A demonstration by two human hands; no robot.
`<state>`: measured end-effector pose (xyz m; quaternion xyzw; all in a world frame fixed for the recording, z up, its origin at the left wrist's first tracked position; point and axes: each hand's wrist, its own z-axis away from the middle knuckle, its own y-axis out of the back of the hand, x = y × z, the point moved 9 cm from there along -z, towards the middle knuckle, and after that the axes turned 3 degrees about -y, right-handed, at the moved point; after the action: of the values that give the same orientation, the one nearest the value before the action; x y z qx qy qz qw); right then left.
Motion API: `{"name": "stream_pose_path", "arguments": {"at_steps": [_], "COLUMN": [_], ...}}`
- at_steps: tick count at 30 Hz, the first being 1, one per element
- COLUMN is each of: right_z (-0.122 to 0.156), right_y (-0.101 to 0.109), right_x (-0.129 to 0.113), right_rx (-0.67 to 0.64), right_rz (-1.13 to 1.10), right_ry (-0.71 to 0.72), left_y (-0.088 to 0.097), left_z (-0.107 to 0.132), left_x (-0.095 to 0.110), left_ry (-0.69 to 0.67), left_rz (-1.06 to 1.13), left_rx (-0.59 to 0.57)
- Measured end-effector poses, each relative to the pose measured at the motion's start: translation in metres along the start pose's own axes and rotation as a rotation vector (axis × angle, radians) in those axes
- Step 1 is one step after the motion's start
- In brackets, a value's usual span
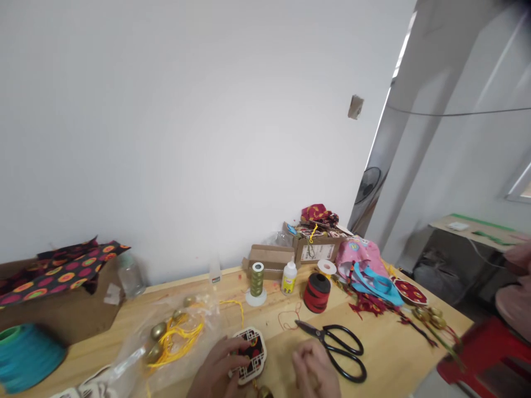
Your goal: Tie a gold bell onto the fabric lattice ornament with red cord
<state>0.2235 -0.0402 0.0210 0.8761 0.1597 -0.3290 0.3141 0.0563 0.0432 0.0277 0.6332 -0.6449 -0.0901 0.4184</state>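
Near the bottom middle, my left hand (222,369) grips a flat wooden ornament (258,354) with a cut-out lattice border and dark patterned cloth inside it. Just below the ornament, a brass bell (265,392) shows at the frame's lower edge, close to a bit of yellow cord. To the right, my right hand (315,369) is closed, its fingers drawn together. What they hold, if anything, I cannot make out. Beside that hand lie black-handled scissors (338,348), blades pointing up and left. A thin red thread (288,319) curls on the table near the blade tips.
A plastic bag with bells and yellow cord (180,337) lies left. A green thread spool (256,281), a glue bottle (289,278) and a red-black ribbon roll (317,293) stand behind. Cardboard boxes (103,312) hold cloth. A teal yarn cone (29,354) stands at far left.
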Motion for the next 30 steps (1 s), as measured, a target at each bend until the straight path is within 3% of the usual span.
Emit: {"name": "stream_pose_path", "arguments": {"at_steps": [4, 8, 11, 14, 16, 23, 30], "right_z": [-0.061, -0.116, -0.137, -0.146, -0.148, -0.147, -0.142], "right_y": [0.024, 0.008, -0.013, -0.028, -0.033, -0.036, -0.044], "right_x": [-0.004, -0.005, -0.008, -0.005, 0.000, 0.008, 0.005], "right_rx": [0.074, 0.003, -0.049, -0.087, -0.099, -0.163, -0.284], "right_rz": [0.482, 0.619, 0.672, 0.704, 0.719, 0.703, 0.590], "right_ry": [0.115, 0.147, 0.155, 0.133, 0.109, 0.080, 0.113], "left_y": [-0.001, 0.000, 0.007, 0.015, 0.018, 0.015, 0.018], "left_z": [-0.002, -0.004, 0.000, 0.010, 0.014, 0.009, 0.000], "left_x": [-0.002, 0.004, -0.005, -0.022, -0.028, -0.024, -0.013], "left_ry": [0.016, 0.038, 0.196, 0.383, 0.438, 0.380, 0.225], "left_rz": [0.027, 0.046, 0.111, 0.164, 0.154, 0.174, 0.113], "left_rx": [0.019, 0.042, 0.111, 0.169, 0.185, 0.204, 0.193]}}
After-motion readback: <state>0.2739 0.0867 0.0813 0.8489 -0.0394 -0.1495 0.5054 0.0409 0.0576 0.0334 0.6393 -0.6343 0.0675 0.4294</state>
